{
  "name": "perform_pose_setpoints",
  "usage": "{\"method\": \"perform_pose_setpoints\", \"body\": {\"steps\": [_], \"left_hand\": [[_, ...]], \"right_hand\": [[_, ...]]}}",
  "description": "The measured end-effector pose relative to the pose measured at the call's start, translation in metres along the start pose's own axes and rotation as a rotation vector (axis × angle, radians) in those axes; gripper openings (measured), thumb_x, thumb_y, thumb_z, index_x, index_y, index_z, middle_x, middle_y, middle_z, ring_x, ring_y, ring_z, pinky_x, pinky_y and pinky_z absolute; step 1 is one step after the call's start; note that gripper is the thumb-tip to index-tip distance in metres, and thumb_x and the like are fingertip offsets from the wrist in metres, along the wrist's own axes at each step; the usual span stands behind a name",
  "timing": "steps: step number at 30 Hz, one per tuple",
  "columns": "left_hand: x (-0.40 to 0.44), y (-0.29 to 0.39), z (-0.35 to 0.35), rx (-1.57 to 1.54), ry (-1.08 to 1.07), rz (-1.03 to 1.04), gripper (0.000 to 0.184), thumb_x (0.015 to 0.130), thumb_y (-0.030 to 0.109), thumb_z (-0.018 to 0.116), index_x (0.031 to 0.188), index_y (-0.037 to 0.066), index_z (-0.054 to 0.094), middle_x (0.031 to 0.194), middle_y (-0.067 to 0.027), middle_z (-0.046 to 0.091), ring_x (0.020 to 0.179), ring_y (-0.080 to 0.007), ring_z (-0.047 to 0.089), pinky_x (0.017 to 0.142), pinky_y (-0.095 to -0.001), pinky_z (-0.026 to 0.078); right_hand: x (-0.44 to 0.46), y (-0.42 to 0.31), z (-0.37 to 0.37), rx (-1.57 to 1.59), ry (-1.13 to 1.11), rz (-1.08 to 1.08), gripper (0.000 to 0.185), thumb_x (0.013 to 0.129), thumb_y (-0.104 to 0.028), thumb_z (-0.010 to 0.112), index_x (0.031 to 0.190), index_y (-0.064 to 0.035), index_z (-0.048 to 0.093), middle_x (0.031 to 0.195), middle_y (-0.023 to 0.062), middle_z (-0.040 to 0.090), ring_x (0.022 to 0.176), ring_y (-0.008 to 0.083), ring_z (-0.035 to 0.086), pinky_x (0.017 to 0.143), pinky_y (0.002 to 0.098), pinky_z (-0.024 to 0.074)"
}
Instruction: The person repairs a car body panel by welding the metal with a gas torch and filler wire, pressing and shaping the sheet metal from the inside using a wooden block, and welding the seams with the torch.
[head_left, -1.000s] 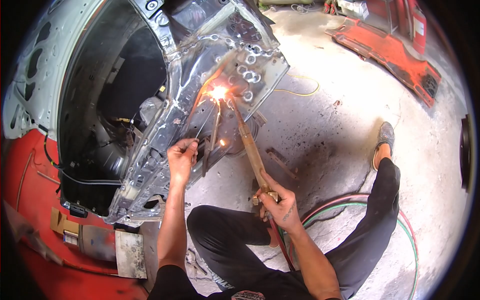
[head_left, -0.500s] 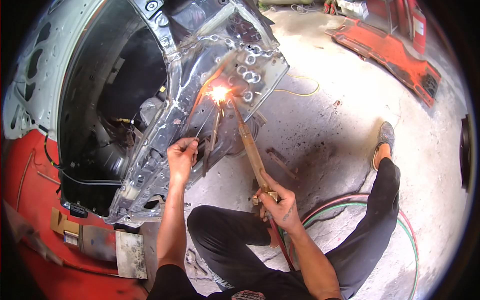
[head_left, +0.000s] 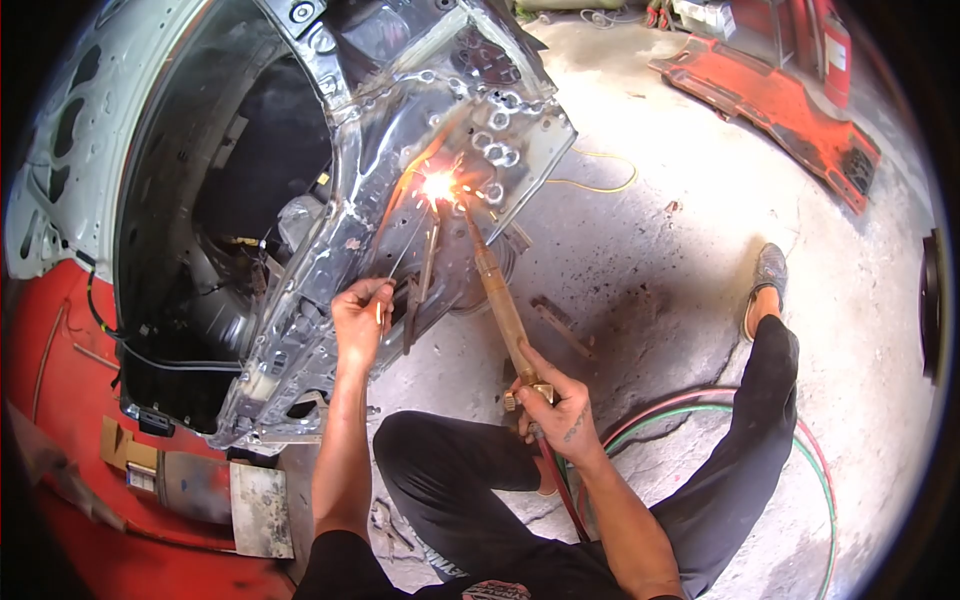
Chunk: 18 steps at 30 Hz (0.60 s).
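My right hand (head_left: 555, 398) is closed around the brass handle of a gas welding torch (head_left: 502, 305), whose tip points up and left at a car body panel (head_left: 480, 150). A bright glow with sparks (head_left: 438, 186) burns where the tip meets the bare metal and hides the exact contact spot. Between the thumb and fingers of my left hand (head_left: 362, 312) is a thin filler rod (head_left: 405, 254), slanting up toward that glow. Locking pliers (head_left: 427, 265) seem to hang from the panel just right of the rod.
Red and green hoses (head_left: 640, 420) curve over the concrete floor at my right. An orange creeper (head_left: 770, 110) lies at the upper right beside a red fire extinguisher (head_left: 837, 65). A door opening (head_left: 260, 150) spans the left. Cardboard (head_left: 128, 448) sits on a red surface at lower left.
Sparks fly in a different pattern, and a bright spark now shows in front of my left hand. The torch tip has barely shifted; both hands stay almost where they were.
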<state>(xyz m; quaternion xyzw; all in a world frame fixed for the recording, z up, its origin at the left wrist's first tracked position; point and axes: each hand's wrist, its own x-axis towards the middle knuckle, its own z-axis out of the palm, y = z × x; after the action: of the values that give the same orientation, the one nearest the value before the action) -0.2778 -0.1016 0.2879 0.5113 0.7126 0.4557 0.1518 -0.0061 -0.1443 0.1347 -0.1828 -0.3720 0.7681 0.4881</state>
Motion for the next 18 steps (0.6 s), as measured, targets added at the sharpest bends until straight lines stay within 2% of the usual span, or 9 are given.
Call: {"method": "perform_pose_setpoints", "body": {"steps": [10, 13, 18], "left_hand": [[-0.0021, 0.0083, 0.0004, -0.005, -0.014, -0.02, 0.014, 0.099, 0.007, 0.068, 0.103, -0.005, 0.073, 0.072, -0.0016, 0.062, 0.05, -0.007, 0.051, 0.045, -0.0234, 0.036], [-0.0054, 0.0079, -0.0007, -0.003, -0.02, -0.017, 0.014, 0.099, 0.007, 0.068, 0.103, -0.005, 0.074, 0.071, -0.0017, 0.062, 0.051, -0.007, 0.051, 0.045, -0.0233, 0.037], [-0.0093, 0.0, -0.0026, -0.008, 0.009, 0.025, 0.015, 0.099, 0.008, 0.068, 0.104, -0.005, 0.074, 0.07, -0.0016, 0.062, 0.05, -0.0071, 0.051, 0.045, -0.0231, 0.037]], "right_hand": [[0.0006, -0.0004, 0.0004, -0.023, -0.007, -0.005, 0.056, 0.1, 0.001, 0.06, 0.154, -0.0046, 0.047, 0.099, 0.0066, 0.067, 0.058, 0.0101, 0.064, 0.05, 0.0244, 0.053], [0.0007, 0.0009, 0.0028, -0.016, 0.029, -0.012, 0.053, 0.1, -0.003, 0.061, 0.152, -0.0085, 0.052, 0.09, 0.0055, 0.069, 0.056, 0.0082, 0.061, 0.047, 0.0242, 0.0506], [0.0003, -0.0034, 0.0024, -0.03, -0.005, 0.011, 0.056, 0.1, 0.0, 0.06, 0.155, -0.0042, 0.047, 0.097, 0.0065, 0.067, 0.057, 0.0098, 0.063, 0.05, 0.0244, 0.0527]]}}
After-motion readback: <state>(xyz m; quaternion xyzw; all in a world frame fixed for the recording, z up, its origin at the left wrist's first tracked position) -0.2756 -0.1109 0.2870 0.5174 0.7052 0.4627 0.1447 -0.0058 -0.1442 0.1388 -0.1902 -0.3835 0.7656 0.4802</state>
